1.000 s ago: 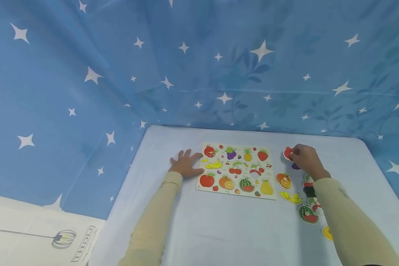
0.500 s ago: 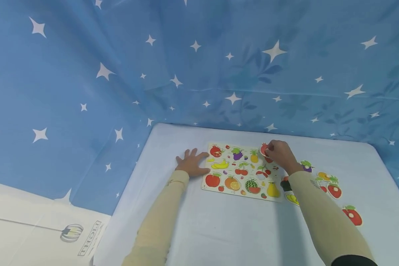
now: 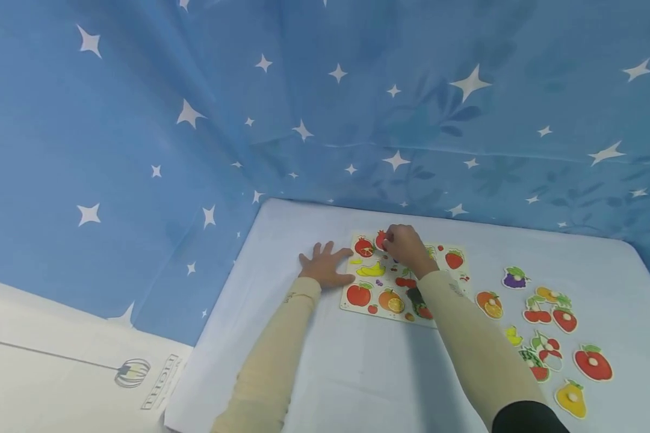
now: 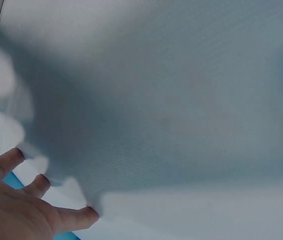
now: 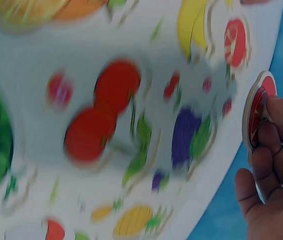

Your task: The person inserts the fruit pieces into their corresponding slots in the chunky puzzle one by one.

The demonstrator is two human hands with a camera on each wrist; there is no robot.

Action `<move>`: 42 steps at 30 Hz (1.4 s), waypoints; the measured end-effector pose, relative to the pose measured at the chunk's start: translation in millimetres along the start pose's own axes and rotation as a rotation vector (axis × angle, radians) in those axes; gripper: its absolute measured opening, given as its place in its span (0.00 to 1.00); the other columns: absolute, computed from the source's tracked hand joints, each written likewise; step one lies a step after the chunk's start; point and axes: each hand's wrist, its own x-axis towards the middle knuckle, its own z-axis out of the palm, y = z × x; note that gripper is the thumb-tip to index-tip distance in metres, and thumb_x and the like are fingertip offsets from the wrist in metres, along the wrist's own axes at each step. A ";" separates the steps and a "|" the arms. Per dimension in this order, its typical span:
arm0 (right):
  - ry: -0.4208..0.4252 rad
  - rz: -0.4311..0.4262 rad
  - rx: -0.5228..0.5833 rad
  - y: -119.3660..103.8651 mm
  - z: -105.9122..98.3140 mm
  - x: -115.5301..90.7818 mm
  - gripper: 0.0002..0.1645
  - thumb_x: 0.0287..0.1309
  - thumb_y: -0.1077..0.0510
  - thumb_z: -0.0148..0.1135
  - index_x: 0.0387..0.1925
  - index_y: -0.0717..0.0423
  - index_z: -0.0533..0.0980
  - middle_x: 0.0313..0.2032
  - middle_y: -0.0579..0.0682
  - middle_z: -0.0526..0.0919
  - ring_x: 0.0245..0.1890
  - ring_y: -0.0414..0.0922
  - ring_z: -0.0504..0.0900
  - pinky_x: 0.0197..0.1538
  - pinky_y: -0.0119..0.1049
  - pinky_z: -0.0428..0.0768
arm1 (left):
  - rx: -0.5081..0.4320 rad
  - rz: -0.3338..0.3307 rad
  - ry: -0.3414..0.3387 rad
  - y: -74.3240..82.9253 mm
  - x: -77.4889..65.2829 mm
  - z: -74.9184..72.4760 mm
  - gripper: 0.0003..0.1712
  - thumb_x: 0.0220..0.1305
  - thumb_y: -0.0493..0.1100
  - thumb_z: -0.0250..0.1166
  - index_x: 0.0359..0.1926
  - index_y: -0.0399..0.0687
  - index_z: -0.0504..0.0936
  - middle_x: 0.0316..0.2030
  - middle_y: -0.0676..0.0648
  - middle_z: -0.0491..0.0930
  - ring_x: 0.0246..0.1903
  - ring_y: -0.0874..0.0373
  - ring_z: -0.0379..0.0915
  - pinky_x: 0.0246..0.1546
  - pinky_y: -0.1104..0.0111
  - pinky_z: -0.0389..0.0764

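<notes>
A flat fruit puzzle board (image 3: 376, 313) lies on the white-covered table, with fruit pictures in rows. My left hand (image 3: 325, 266) is spread at its left edge, thumb and index finger against the board. In the left wrist view, that hand's other fingertips (image 4: 16, 154) press on the cloth. Above the board's top-left part, my right hand (image 3: 407, 245) pinches a red pomegranate puzzle piece (image 3: 381, 240) between thumb and fingers. The right wrist view shows the piece (image 5: 254, 112) held on edge, apart from the board. My right forearm hides part of the board's right half.
Loose knobbed pieces lie right of the board: grapes (image 3: 515, 278), orange (image 3: 489, 304), cherries (image 3: 536, 313), strawberry (image 3: 565, 320), watermelon (image 3: 536, 365), apple (image 3: 593, 363), pear (image 3: 571, 398) and others. A blue starry curtain (image 3: 325, 144) stands behind the table.
My right hand has carried the pomegranate piece leftward, from beside the board to over its top-left part. The left hand keeps its place at the board's edge. The head view has shifted slightly.
</notes>
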 end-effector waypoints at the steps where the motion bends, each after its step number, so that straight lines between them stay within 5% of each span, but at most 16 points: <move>1: -0.007 0.007 -0.005 -3.7 4.0 1.6 0.06 0.65 0.59 0.60 0.34 0.60 0.77 0.30 0.54 0.80 0.28 0.48 0.77 0.34 0.41 0.77 | 0.006 -0.001 0.000 0.5 -0.8 -0.8 0.42 0.52 0.75 0.60 0.69 0.84 0.60 0.75 0.48 0.51 0.73 0.39 0.41 0.58 0.28 0.51; 12: -0.043 0.019 -0.058 -20.1 37.6 17.0 0.07 0.63 0.59 0.61 0.35 0.61 0.77 0.32 0.55 0.81 0.30 0.48 0.77 0.37 0.41 0.79 | 0.043 -0.001 0.004 1.0 -8.7 -7.5 0.41 0.55 0.75 0.58 0.69 0.84 0.59 0.75 0.48 0.50 0.73 0.39 0.41 0.58 0.28 0.51; 28: 0.000 0.028 -0.105 -25.9 60.2 29.5 0.09 0.63 0.61 0.59 0.37 0.64 0.78 0.33 0.57 0.82 0.34 0.51 0.79 0.45 0.46 0.80 | 0.075 0.003 0.025 0.8 -9.5 -6.7 0.40 0.55 0.75 0.58 0.69 0.85 0.59 0.75 0.48 0.52 0.73 0.40 0.43 0.57 0.29 0.54; 36: 0.048 0.002 -0.197 -26.7 64.2 28.4 0.08 0.61 0.61 0.59 0.39 0.63 0.79 0.35 0.58 0.82 0.42 0.59 0.77 0.56 0.64 0.68 | 0.075 -0.002 0.025 1.2 -5.9 -4.8 0.40 0.55 0.75 0.58 0.69 0.85 0.59 0.75 0.48 0.52 0.73 0.40 0.43 0.58 0.28 0.53; 38: 0.066 0.003 -0.208 -25.8 66.8 28.0 0.15 0.61 0.58 0.61 0.46 0.63 0.77 0.41 0.61 0.80 0.47 0.61 0.73 0.57 0.67 0.64 | 0.069 -0.007 0.020 -0.3 -5.2 -3.7 0.40 0.55 0.75 0.58 0.69 0.85 0.59 0.75 0.48 0.51 0.73 0.40 0.42 0.58 0.28 0.53; 42: 0.150 0.009 -0.252 -15.8 69.5 25.7 0.46 0.57 0.38 0.65 0.68 0.58 0.62 0.62 0.69 0.65 0.62 0.67 0.61 0.59 0.72 0.57 | 0.063 -0.010 0.005 -2.7 -2.4 -2.6 0.42 0.56 0.76 0.58 0.70 0.85 0.56 0.75 0.48 0.50 0.73 0.39 0.41 0.58 0.27 0.52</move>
